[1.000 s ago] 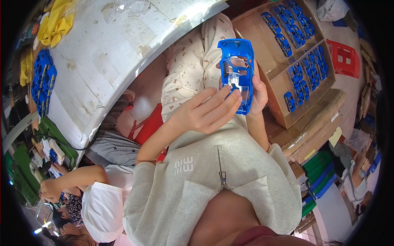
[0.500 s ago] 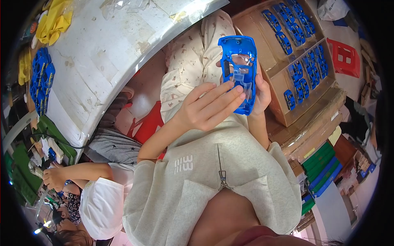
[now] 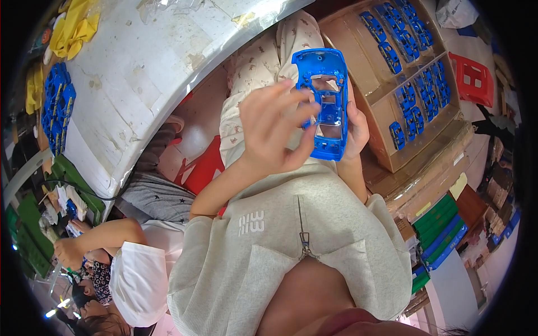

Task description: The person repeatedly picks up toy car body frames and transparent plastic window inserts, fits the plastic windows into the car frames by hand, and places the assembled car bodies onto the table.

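At far left, soft yellow pieces [image 3: 75, 28] and a stack of blue parts [image 3: 58, 109] lie along the edge of a worn white tabletop [image 3: 140, 73]. Below them is a co-worker's white sleeve [image 3: 137, 280]. Near the centre, the person's left hand [image 3: 274, 126] is blurred, its fingers spread beside a blue car-shaped shell [image 3: 329, 117]; whether the fingertips touch it cannot be told. The shell is held above the lap, its hollow side toward the viewer. The right hand [image 3: 356, 131] grips its right edge, thumb in front. Good handling likely means keeping that grip steady, pressing gently near the thin window frames, and clearing fingers from the openings to check inside. At right, a cardboard box [image 3: 352, 53] holds rows of small blue car shells [image 3: 408, 96], beside a red plastic piece [image 3: 464, 64].
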`<state>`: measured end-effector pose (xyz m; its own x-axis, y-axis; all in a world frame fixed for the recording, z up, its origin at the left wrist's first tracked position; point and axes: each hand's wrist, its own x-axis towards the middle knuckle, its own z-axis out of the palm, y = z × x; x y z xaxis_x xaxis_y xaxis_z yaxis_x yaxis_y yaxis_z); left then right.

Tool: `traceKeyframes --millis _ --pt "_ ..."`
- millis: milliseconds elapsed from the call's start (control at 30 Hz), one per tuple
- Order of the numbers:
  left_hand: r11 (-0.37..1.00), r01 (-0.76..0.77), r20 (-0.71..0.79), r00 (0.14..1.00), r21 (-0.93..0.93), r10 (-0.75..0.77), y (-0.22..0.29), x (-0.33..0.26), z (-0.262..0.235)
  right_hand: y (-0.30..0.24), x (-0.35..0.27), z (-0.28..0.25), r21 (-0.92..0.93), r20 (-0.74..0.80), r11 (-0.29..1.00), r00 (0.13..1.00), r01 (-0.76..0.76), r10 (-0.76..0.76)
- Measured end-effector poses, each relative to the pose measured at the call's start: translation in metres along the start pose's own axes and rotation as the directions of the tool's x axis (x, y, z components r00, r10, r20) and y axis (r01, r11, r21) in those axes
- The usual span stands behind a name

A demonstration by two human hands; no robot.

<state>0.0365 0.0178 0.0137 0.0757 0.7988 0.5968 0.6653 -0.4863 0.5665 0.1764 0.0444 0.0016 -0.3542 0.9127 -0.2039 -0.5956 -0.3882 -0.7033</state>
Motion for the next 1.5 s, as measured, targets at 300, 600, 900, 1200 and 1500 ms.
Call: traceKeyframes --millis 300,600,900,1200,1500 --pt "0.79 0.542 0.18 0.84 -0.286 -0.511 -0.015 0.017 0.016 -0.003 0.001 0.006 -0.227 -0.003 0.968 0.994 -0.111 0.113" --pt "0.849 0.516 0.134 0.855 -0.112 -0.501 -0.015 0.014 0.02 0.003 0.013 0.004 -0.759 -0.082 0.649 0.983 0.044 -0.162" --pt "0.847 0.507 -0.024 0.86 0.158 -0.51 -0.057 -0.028 -0.019 0.008 0.016 -0.015 -0.651 -0.168 0.759 0.979 -0.023 -0.114" --pt "0.452 0.406 0.024 0.723 0.794 -0.691 -0.153 -0.112 -0.04 0.007 0.017 -0.001 -0.519 -0.18 0.853 0.983 -0.053 -0.048" --pt "0.767 0.555 0.163 0.831 -0.322 -0.532 -0.027 -0.008 -0.013 0.013 0.015 0.008 -0.668 -0.134 0.744 0.982 0.011 -0.135"
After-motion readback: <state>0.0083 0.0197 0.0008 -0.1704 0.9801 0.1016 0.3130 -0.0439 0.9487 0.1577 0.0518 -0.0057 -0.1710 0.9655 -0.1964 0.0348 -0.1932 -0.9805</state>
